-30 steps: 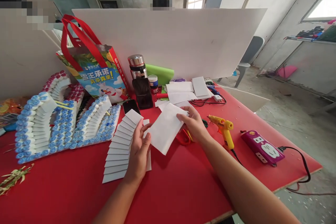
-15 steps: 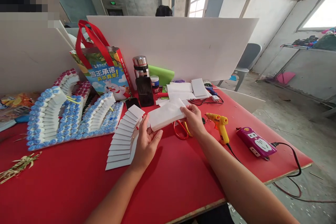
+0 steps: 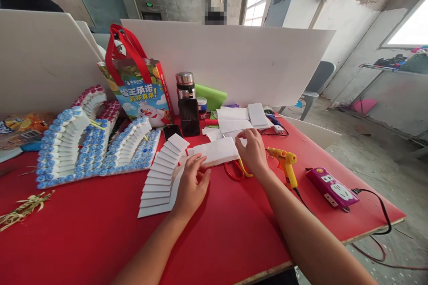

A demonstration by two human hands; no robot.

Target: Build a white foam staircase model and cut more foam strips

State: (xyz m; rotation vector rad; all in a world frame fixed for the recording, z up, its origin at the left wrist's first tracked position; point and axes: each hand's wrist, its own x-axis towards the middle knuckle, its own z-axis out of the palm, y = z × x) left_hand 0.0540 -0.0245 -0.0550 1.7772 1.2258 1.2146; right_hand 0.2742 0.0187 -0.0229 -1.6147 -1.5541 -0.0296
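A white rectangular stack of sheets or foam board (image 3: 216, 151) lies on the red table in front of me. My left hand (image 3: 194, 182) is at its near left corner, fingers spread and slightly bent, gripping nothing. At the stack's right end is my right hand (image 3: 252, 149), its fingers curved; whether the tips touch the stack I cannot tell. Left of the stack, a stepped, fanned row of white strips (image 3: 160, 180) sits on a white base. Red-and-yellow handled scissors (image 3: 236, 171) lie partly under the stack.
A yellow glue gun (image 3: 284, 162) and a purple power strip (image 3: 332, 189) with cords lie to the right. White pieces (image 3: 234, 118), a phone (image 3: 189, 117), a steel flask (image 3: 185, 84) and a bag (image 3: 143, 93) stand or lie behind. Blue-and-white arched models (image 3: 72, 151) occupy the left.
The white stack, held tilted between both hands before, now lies lower and flat on the table. Both hands have loosened from it; the view has shifted slightly left.
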